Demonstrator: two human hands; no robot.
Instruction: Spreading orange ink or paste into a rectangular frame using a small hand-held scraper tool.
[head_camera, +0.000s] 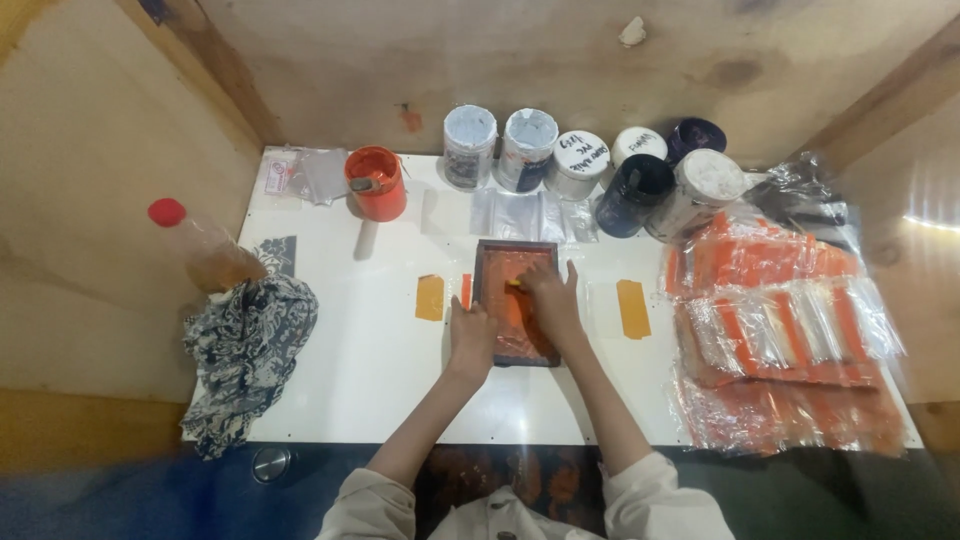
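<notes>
The left hand (470, 338) is laid flat on the edge of the small framed screen (518, 303) at the white table's (350, 380) centre; the right hand (550, 295) is closed on a small squeegee, barely visible. Orange ink could be smeared if the frame slips.

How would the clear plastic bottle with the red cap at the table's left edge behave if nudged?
The clear plastic bottle with the red cap looks tall and narrow, so it would probably tip easily. It seems only partly filled with brownish liquid, so likely light. It leans against the patterned dark cloth, which might cushion it.
</notes>
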